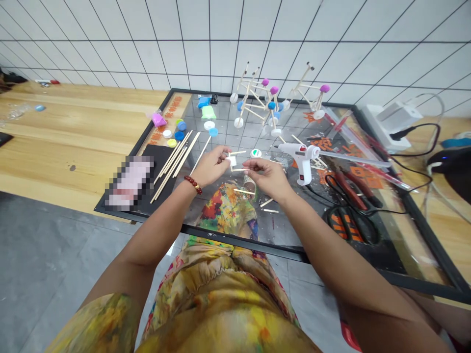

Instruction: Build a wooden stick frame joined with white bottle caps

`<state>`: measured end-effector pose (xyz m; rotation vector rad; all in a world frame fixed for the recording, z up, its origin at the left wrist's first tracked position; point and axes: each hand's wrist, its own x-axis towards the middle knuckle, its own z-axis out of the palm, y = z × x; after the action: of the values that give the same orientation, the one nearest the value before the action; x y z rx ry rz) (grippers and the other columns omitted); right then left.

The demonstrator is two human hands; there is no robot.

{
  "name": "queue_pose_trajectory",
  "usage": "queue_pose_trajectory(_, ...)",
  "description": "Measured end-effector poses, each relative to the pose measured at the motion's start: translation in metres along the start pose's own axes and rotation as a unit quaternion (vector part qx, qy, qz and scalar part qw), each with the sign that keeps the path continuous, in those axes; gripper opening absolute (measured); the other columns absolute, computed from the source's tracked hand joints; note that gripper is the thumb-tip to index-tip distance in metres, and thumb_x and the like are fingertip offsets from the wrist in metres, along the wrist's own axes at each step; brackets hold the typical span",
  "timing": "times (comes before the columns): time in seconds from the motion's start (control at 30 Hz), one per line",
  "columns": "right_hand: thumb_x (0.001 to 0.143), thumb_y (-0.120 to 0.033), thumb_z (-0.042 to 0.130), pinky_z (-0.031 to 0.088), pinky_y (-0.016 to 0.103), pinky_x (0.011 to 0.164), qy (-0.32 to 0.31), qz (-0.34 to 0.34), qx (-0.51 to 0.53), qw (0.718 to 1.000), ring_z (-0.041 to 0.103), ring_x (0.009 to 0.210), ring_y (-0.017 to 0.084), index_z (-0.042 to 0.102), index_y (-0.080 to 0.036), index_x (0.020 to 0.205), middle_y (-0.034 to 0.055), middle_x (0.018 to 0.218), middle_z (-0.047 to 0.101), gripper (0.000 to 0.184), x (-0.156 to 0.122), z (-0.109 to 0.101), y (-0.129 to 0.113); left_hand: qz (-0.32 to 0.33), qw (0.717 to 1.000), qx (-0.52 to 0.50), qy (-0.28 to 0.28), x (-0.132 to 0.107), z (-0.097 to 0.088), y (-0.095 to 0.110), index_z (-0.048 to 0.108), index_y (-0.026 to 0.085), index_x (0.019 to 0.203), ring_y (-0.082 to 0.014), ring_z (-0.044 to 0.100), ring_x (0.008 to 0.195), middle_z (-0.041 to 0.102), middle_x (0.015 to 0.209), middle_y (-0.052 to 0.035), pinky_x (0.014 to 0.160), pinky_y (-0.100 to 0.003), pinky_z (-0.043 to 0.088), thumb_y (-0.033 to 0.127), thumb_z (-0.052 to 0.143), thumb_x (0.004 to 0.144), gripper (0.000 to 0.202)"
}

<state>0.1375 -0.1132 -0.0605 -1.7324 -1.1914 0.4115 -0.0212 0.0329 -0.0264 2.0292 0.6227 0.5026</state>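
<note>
My left hand (211, 166) is closed in a pinch on a small white cap (231, 161) with short wooden sticks joined to it. My right hand (268, 175) is closed too, its fingertips pinching one short stick (240, 169) that points left toward the cap. Both hands hover just above a glass-topped mat (287, 230) with a black frame. A white glue gun (301, 156) stands just right of my right hand. A few short stick pieces (268, 202) lie on the glass below my hands.
Long wooden sticks (176, 162) lie left of my hands beside coloured bottle caps (179, 132). Finished stick models (263, 100) with caps stand at the back. Red-handled pliers (353, 189), black cables and a white power strip (392, 122) sit right. A wooden bench (69, 132) extends left.
</note>
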Motion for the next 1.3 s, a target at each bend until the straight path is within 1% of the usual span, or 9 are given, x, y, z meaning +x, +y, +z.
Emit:
queue_pose_trajectory(0.2,0.083,-0.017,0.067,0.057,0.047,0.094,-0.007,-0.054,-0.077,0.996,0.075,0.09,0.028,0.081,-0.023,0.088,0.0064,0.092,0.082,0.017,-0.001,0.004,-0.008,0.019,0.995,0.097,-0.022,0.002,-0.001,-0.005,0.071,0.018,0.125,-0.0168,0.063,0.077,0.072,0.091,-0.0027,0.08,-0.032,0.053,0.02,0.056,0.089,0.039)
queue_pose_trajectory(0.3,0.087,-0.018,0.065,0.055,0.046,0.095,-0.023,-0.085,-0.136,0.987,0.074,0.093,0.028,0.081,-0.024,0.089,0.0067,0.095,0.082,0.017,0.0,0.004,-0.008,0.035,0.993,0.115,-0.017,0.003,-0.001,-0.007,0.073,0.018,0.126,-0.0166,0.064,0.081,0.075,0.102,-0.0052,0.085,-0.032,0.054,0.023,0.057,0.09,0.039)
queue_pose_trajectory(0.43,0.089,-0.019,0.068,0.05,0.048,0.1,-0.046,-0.083,-0.174,0.98,0.072,0.105,0.03,0.079,-0.024,0.094,0.0086,0.107,0.081,0.014,-0.002,0.003,-0.01,0.067,0.99,0.121,-0.008,0.005,-0.004,-0.011,0.074,0.015,0.121,-0.0161,0.063,0.081,0.073,0.116,-0.0098,0.087,-0.034,0.055,0.022,0.059,0.086,0.038)
queue_pose_trajectory(0.63,0.089,-0.023,0.068,0.044,0.053,0.102,-0.034,-0.067,-0.213,0.974,0.066,0.116,0.033,0.079,-0.028,0.101,0.0087,0.115,0.079,0.017,-0.007,0.002,-0.013,0.097,0.99,0.078,-0.059,0.007,-0.013,-0.021,0.063,0.016,0.138,-0.0151,0.065,0.086,0.061,0.141,-0.0141,0.081,-0.03,0.056,0.011,0.065,0.067,0.071)
queue_pose_trajectory(0.77,0.088,-0.022,0.067,0.042,0.055,0.102,-0.031,-0.054,-0.223,0.973,0.065,0.117,0.035,0.078,-0.029,0.105,0.0085,0.119,0.077,0.021,-0.008,0.0,-0.014,0.109,0.989,0.077,-0.071,0.007,-0.014,-0.025,0.06,0.017,0.14,-0.0171,0.065,0.089,0.06,0.141,-0.0155,0.078,-0.031,0.056,0.008,0.065,0.061,0.08)
queue_pose_trajectory(0.97,0.088,-0.023,0.067,0.04,0.056,0.102,-0.051,-0.019,-0.232,0.971,0.064,0.121,0.036,0.078,-0.026,0.107,0.0121,0.123,0.076,0.022,-0.006,-0.002,-0.021,0.1,0.99,0.088,-0.053,0.004,-0.012,-0.021,0.065,0.016,0.133,-0.0191,0.064,0.088,0.067,0.127,-0.0134,0.079,-0.034,0.055,0.015,0.074,0.064,0.07)
queue_pose_trajectory(1.1,0.089,-0.022,0.067,0.039,0.055,0.102,-0.048,-0.02,-0.225,0.973,0.066,0.118,0.034,0.079,-0.023,0.101,0.0125,0.118,0.075,0.017,-0.005,0.0,-0.02,0.107,0.99,0.089,-0.035,0.004,-0.008,-0.018,0.072,0.017,0.117,-0.0176,0.062,0.087,0.07,0.115,-0.0101,0.081,-0.032,0.054,0.015,0.072,0.07,0.047)
queue_pose_trajectory(1.2,0.089,-0.021,0.066,0.04,0.054,0.103,-0.042,-0.034,-0.208,0.977,0.067,0.114,0.032,0.079,-0.023,0.093,0.0107,0.112,0.075,0.013,-0.004,0.0,-0.017,0.124,0.988,0.082,-0.033,0.005,-0.006,-0.016,0.075,0.019,0.105,-0.018,0.063,0.09,0.07,0.116,-0.0097,0.084,-0.032,0.055,0.009,0.069,0.07,0.037)
queue_pose_trajectory(1.3,0.088,-0.022,0.067,0.042,0.053,0.103,-0.03,-0.045,-0.192,0.98,0.068,0.111,0.031,0.078,-0.024,0.091,0.0097,0.108,0.076,0.012,-0.003,0.0,-0.013,0.155,0.984,0.085,-0.021,0.006,-0.005,-0.016,0.076,0.02,0.1,-0.0221,0.065,0.104,0.069,0.12,-0.01,0.089,-0.035,0.056,0.005,0.067,0.067,0.037)
